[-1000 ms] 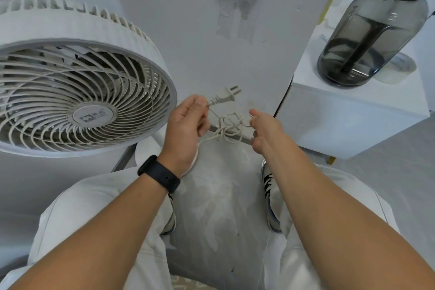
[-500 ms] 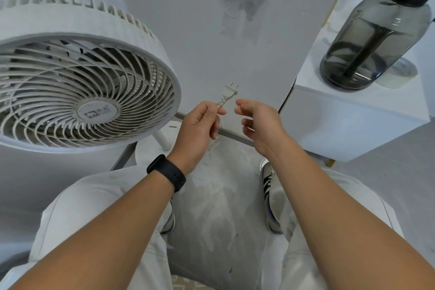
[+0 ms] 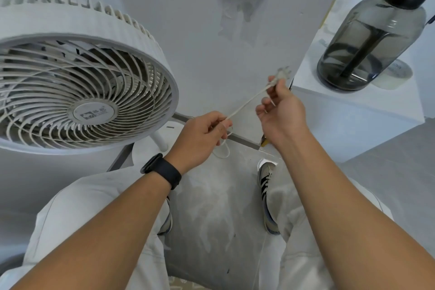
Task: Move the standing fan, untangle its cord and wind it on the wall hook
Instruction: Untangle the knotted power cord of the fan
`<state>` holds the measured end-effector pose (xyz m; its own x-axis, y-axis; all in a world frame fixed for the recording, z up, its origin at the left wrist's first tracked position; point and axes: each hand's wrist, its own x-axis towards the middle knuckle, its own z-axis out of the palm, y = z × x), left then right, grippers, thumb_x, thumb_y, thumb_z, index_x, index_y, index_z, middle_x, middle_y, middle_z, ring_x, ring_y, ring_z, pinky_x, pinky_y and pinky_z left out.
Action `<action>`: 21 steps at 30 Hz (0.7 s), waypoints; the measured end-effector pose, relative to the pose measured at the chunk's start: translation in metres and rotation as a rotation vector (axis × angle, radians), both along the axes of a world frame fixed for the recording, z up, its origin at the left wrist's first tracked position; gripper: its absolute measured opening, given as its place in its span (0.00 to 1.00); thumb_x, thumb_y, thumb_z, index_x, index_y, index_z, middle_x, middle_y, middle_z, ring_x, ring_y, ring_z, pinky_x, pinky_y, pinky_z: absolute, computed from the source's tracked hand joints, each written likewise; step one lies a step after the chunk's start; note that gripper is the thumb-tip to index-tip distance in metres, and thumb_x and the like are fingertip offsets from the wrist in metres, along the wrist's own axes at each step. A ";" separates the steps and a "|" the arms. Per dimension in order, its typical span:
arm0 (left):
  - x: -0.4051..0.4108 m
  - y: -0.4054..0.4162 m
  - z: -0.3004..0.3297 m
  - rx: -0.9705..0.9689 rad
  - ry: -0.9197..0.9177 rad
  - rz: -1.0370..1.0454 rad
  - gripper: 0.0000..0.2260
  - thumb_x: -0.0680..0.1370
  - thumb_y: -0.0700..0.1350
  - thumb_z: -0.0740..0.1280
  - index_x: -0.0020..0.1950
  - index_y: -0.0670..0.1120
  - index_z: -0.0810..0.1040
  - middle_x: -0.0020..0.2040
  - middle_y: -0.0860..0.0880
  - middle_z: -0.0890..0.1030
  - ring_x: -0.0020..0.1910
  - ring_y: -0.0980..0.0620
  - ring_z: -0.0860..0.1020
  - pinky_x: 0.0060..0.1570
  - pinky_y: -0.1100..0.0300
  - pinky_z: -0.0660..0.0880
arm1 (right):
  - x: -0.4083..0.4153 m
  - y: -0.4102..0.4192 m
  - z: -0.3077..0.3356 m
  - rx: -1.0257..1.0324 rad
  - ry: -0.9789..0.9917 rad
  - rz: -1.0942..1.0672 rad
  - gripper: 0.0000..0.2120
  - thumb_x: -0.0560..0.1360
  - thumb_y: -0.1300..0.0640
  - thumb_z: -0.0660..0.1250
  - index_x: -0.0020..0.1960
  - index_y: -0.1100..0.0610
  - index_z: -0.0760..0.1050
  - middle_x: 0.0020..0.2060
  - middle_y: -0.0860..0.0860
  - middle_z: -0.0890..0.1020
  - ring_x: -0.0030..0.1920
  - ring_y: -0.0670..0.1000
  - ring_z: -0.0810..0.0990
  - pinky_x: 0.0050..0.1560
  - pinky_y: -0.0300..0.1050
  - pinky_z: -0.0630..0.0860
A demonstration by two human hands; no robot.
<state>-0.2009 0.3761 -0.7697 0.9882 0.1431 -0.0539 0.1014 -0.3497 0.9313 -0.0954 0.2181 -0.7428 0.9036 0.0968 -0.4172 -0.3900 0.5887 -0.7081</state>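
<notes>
A smoked-grey water bottle (image 3: pixel 367 40) with a black cap stands upright on a white cabinet (image 3: pixel 353 120), above and to the right of the right hand. A round pale lid or disc (image 3: pixel 400 73) lies just beside the bottle's base, partly hidden behind it. A black wristband (image 3: pixel 162 170) sits below the left hand. Two striped sneakers (image 3: pixel 266 195) rest on the grey floor (image 3: pixel 219 207), below both hands. Pale trousers (image 3: pixel 94 207) cover both legs.

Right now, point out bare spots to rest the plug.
Floor between the shoes is bare. White cabinet top left of the grey bottle has a free strip. By the fan it's crowded.
</notes>
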 end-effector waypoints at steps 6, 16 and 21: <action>0.001 0.003 -0.003 0.020 0.005 -0.009 0.08 0.85 0.44 0.65 0.53 0.47 0.85 0.39 0.57 0.83 0.36 0.57 0.79 0.36 0.69 0.75 | 0.005 -0.016 0.007 0.015 -0.035 0.014 0.08 0.83 0.51 0.65 0.54 0.54 0.80 0.37 0.47 0.79 0.31 0.45 0.71 0.34 0.38 0.69; 0.003 0.006 -0.005 0.097 -0.063 0.031 0.09 0.81 0.51 0.70 0.60 0.51 0.83 0.48 0.52 0.86 0.48 0.51 0.83 0.49 0.55 0.80 | -0.026 0.011 0.003 -0.310 -0.267 0.427 0.06 0.82 0.62 0.66 0.50 0.62 0.81 0.42 0.50 0.82 0.38 0.47 0.78 0.44 0.40 0.78; 0.002 0.008 -0.015 0.366 -0.023 -0.084 0.15 0.76 0.46 0.75 0.61 0.54 0.80 0.57 0.55 0.78 0.57 0.54 0.75 0.62 0.52 0.74 | -0.014 0.000 0.010 -0.037 -0.148 0.301 0.06 0.83 0.60 0.63 0.52 0.60 0.78 0.40 0.51 0.83 0.38 0.47 0.82 0.46 0.39 0.82</action>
<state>-0.1984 0.3838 -0.7850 0.9977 0.0674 0.0078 0.0392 -0.6661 0.7449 -0.1094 0.2186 -0.7331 0.8876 0.3560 -0.2921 -0.4342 0.4352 -0.7887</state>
